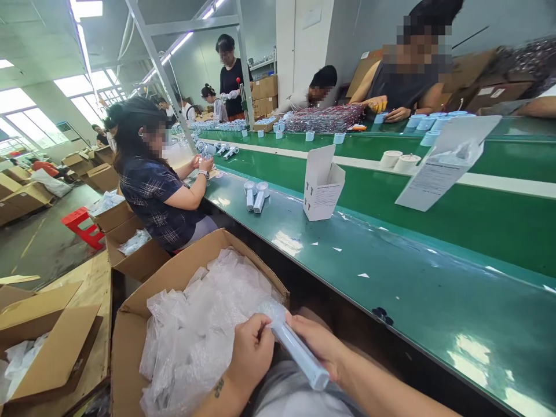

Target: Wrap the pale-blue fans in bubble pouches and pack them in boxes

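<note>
A light blue handheld fan point(299, 351) lies slantwise between my hands above my lap, its round head away from me and its handle end toward me. Thin clear plastic appears to cover the head. My left hand point(252, 350) is closed, thumb and forefinger pinching at the fan's neck. From the other side, my right hand point(319, 346) grips the fan near its head, with some fingers hidden behind it. Just beyond and left of the fan, a cardboard box point(130, 336) is heaped with clear plastic bags point(204, 313).
Two fans point(259, 197) lie on the green worktable point(369, 295), near an open white box point(324, 194). Another open white carton point(434, 176) and white round pieces point(398, 160) are on the conveyor point(373, 197). A co-worker point(156, 185) sits at left; others work across.
</note>
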The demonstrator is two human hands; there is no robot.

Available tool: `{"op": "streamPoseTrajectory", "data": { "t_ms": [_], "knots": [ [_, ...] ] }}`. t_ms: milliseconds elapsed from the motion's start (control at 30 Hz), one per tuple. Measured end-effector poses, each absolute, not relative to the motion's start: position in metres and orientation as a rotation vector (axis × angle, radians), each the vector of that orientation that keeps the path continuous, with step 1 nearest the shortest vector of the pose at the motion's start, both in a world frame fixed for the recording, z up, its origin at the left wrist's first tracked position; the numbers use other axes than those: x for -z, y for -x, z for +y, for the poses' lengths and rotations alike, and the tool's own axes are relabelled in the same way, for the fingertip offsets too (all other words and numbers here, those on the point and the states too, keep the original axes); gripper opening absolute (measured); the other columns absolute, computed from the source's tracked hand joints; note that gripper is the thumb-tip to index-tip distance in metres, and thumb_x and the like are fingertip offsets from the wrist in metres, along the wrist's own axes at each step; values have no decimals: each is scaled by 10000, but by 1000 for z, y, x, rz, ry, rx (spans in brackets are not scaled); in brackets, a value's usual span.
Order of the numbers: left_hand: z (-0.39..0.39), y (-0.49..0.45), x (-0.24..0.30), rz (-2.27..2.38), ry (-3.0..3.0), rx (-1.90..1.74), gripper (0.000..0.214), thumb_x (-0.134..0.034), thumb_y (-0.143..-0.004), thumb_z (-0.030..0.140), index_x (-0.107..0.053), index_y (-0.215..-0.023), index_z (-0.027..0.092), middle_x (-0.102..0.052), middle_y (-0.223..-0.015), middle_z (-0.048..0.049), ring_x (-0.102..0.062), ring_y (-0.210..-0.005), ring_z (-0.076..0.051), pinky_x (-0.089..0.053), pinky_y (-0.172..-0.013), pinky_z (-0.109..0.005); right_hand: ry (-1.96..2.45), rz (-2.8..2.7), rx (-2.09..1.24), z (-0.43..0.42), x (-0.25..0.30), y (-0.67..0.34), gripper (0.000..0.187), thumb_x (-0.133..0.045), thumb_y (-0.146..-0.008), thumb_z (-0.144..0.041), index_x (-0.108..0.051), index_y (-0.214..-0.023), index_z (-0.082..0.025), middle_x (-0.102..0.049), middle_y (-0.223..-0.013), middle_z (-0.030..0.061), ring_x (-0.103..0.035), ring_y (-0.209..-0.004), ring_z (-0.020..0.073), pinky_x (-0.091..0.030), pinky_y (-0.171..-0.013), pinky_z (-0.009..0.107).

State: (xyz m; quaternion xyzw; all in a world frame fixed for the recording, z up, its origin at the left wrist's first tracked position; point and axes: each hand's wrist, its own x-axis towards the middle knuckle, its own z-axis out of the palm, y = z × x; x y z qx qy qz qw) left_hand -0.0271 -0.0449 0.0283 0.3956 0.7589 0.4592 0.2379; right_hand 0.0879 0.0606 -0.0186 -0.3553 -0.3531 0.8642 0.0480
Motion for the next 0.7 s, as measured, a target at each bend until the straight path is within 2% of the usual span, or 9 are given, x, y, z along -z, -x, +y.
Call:
{"op": "streamPoseTrajectory", "data": {
  "t_ms": [100, 200, 333, 433, 567, 700],
  "knots": [
    [-59, 19, -25, 2041, -1001, -1180, 140, -543, -756, 220, -586, -629, 178, -436, -512, 47, -394, -505, -108, -253, -518, -240, 1095, -1680, -2170, 62, 18, -108, 512, -685, -722, -650, -433, -617, -218, -485, -569, -28, -436, -548, 122, -327, -516, 252],
    [-69, 18, -19, 1948, -887, -1140, 152, -588, -699, 259, -531, -579, 187, -417, -454, 55, -373, -466, -101, -225, -503, -237, 930, -2211, -1817, 72, -5, -127, 390, -698, -747, -483, -469, -598, -204, -523, -603, -13, -448, -576, 121, -288, -517, 247],
    [-52, 37, -35, 1867, -673, -1248, 129, -568, -689, 323, -550, -644, 203, -469, -429, 57, -375, -401, -102, -259, -462, -227, 898, -2247, -2038, 87, -51, -130, 195, -648, -788, -343, -491, -782, -229, -518, -548, -64, -516, -425, 105, -301, -416, 201],
    [-21, 55, -66, 1927, -843, -1270, 85, -553, -616, 280, -553, -589, 200, -473, -438, 48, -412, -436, -109, -291, -461, -217, 870, -2099, -2226, 98, -76, -116, 240, -642, -746, -251, -455, -896, -247, -514, -533, -112, -481, -333, 81, -319, -359, 176],
    [18, 74, -114, 1874, -984, -1129, 79, -509, -560, 249, -564, -535, 197, -435, -375, 56, -350, -381, -93, -243, -418, -205, 896, -1865, -2137, 123, -104, -103, 295, -630, -716, -214, -474, -964, -244, -500, -572, -134, -457, -307, 54, -342, -309, 160],
    [50, 84, -168, 1882, -1110, -1227, 78, -513, -559, 228, -571, -523, 191, -443, -364, 52, -324, -373, -80, -241, -420, -199, 848, -1915, -2005, 150, -140, -102, 120, -558, -765, -228, -553, -883, -206, -457, -451, -121, -453, -317, 61, -353, -294, 137]
  ]
}}
